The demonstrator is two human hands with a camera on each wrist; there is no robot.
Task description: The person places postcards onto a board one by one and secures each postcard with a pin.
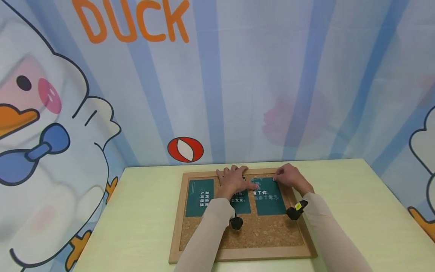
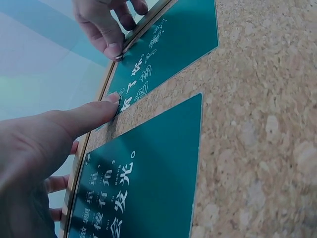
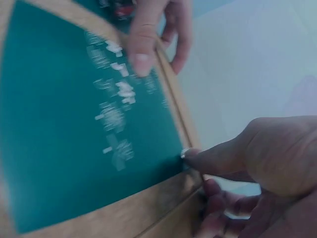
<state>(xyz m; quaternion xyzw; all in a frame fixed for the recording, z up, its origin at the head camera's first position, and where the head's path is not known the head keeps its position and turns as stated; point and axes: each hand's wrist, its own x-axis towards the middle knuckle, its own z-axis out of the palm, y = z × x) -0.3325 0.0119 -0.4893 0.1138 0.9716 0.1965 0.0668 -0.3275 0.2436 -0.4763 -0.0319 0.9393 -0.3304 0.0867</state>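
Observation:
My left hand (image 1: 233, 182) spreads over the top of the cork board (image 1: 244, 232). Its straight thumb presses the upper left corner of the right-hand green card (image 2: 168, 54), while the other fingers reach over the wooden frame. At that card's upper right corner, my right hand (image 1: 290, 176) has its thumb on a small, shiny thumbtack (image 3: 184, 152), its fingers curled by the frame edge. The middle green card (image 2: 163, 148) lies partly beneath my left hand in the head view. Farther left is another green card (image 1: 198, 198) with white lettering turned sideways.
The wood-framed board lies on a pale yellow table (image 1: 136, 219). Behind the table hangs a blue striped backdrop (image 1: 238, 94) with duck drawings. Each wrist wears a small black camera (image 1: 236, 223). Bare cork spans the board's lower part.

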